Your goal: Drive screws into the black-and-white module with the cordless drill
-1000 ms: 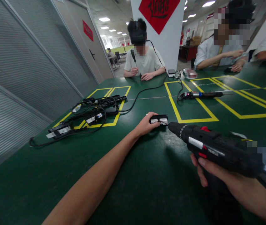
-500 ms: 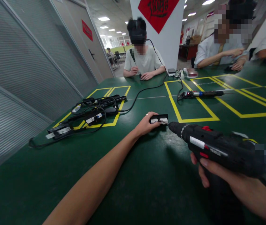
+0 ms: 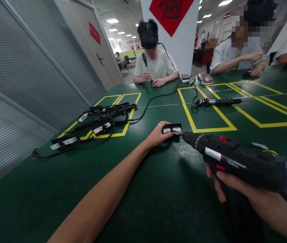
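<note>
In the head view, a cordless drill [image 3: 224, 153] is gripped by the right hand [image 3: 241, 195], whose fingers [image 3: 219, 190] are wrapped around the handle beneath the body. A white label is carried on the side of the drill, and beside it pale lettering is shown too blurred to be read; no brand can be made out. The drill's long axis is slanted from lower right to upper left, with the chuck [image 3: 190, 138] pointed left and away from the wearer.

A small black housing [image 3: 178, 126] with white strips is pinned on the green surface [image 3: 153, 189] by the left hand [image 3: 160, 133]. Its left end is clamped between the thumb on the near side and the fingers on the far side. Its long axis is laid left to right, and its free end is pointed right, toward the chuck. The drill's front end is held just beside that end; whether contact is made cannot be told.

To the left, cabled black devices [image 3: 103, 121] are spread over yellow tape. To the right, a slim tool [image 3: 221, 101] is laid across 1 taped outline. Opposite, a screwdriver [image 3: 144, 60] is held by a co-worker. Above, dark brushed characters are borne by a red diamond sign [image 3: 171, 20], cut off by the frame.
</note>
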